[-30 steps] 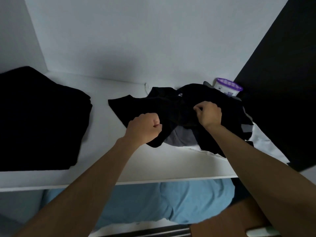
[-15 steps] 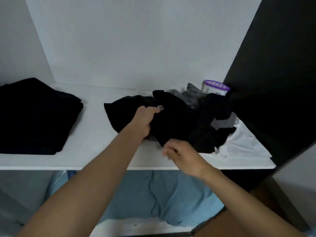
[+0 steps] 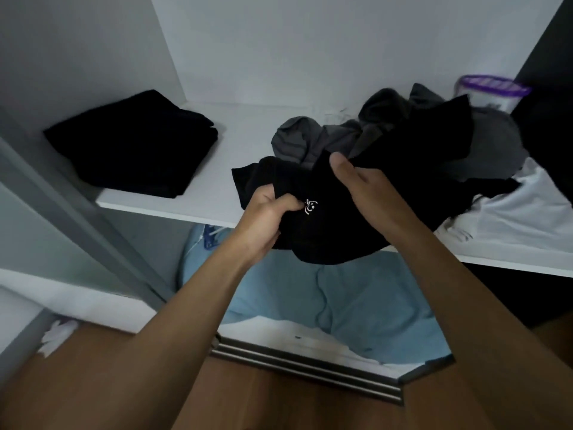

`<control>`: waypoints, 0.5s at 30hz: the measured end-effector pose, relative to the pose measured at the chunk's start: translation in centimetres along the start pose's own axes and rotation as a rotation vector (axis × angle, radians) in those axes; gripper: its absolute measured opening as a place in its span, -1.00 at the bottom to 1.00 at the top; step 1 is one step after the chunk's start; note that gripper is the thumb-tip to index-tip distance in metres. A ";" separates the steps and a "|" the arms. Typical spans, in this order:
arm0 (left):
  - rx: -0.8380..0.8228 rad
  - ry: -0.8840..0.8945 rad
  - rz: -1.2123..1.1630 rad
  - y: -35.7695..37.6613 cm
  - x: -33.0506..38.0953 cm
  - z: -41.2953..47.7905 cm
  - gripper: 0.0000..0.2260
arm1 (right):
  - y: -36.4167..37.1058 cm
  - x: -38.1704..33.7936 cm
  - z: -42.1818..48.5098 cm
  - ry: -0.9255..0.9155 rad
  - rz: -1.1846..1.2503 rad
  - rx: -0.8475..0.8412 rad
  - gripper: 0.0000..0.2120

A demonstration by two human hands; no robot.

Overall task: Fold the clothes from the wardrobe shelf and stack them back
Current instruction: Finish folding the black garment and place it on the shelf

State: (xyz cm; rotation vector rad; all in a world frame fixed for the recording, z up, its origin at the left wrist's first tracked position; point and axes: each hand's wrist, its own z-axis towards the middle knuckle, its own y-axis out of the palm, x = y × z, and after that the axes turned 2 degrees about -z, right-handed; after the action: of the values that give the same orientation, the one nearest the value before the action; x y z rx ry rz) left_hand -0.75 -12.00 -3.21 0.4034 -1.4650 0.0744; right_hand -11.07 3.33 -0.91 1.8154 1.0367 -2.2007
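A black garment (image 3: 335, 234) with a small white logo hangs partly over the front edge of the white wardrobe shelf (image 3: 173, 207). My left hand (image 3: 269, 212) grips it beside the logo, fingers curled into the cloth. My right hand (image 3: 366, 187) holds the same garment just to the right, thumb on top, fingers hidden under the fabric. Behind lies a loose heap of grey clothes (image 3: 325, 138) and a white garment (image 3: 521, 218) at the right. A folded black stack (image 3: 133, 141) rests on the shelf's left side.
A clear tub with a purple lid (image 3: 493, 91) stands at the shelf's back right corner. Light blue fabric (image 3: 341, 302) lies on the level below. A metal sliding-door track (image 3: 310, 367) and wooden floor are underneath. The dark wardrobe door edge rises at far right.
The black garment has come forward off the heap to the shelf's front edge. My right hand, free half a second ago, now holds it. The view has shifted left and back.
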 end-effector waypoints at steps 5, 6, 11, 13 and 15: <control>0.007 -0.033 0.130 -3.2 0.3 -4.2 -0.81 | 4.0 0.0 -2.2 -0.026 0.113 -0.045 -0.60; 0.011 -0.061 0.135 -4.0 0.0 -5.2 -0.79 | 4.5 0.1 -2.8 -0.037 0.149 -0.034 -0.71; -0.031 -0.217 0.281 -8.8 -2.3 -11.0 -0.82 | 8.0 -0.2 -7.7 0.024 0.484 -0.011 -0.84; -0.129 -0.337 0.437 -11.4 -2.7 -13.5 -0.89 | 9.9 -0.7 -10.3 0.075 0.500 0.052 -0.82; -0.097 -0.330 0.601 -13.9 -3.7 -15.8 -0.77 | 12.4 -0.6 -13.6 0.136 0.401 0.075 -0.77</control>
State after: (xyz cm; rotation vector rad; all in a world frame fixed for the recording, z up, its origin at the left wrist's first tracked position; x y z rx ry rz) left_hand 17.88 -19.31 -10.72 -0.1229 -1.8692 0.4315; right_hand 6.35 1.24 -6.41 2.0169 0.5481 -1.9218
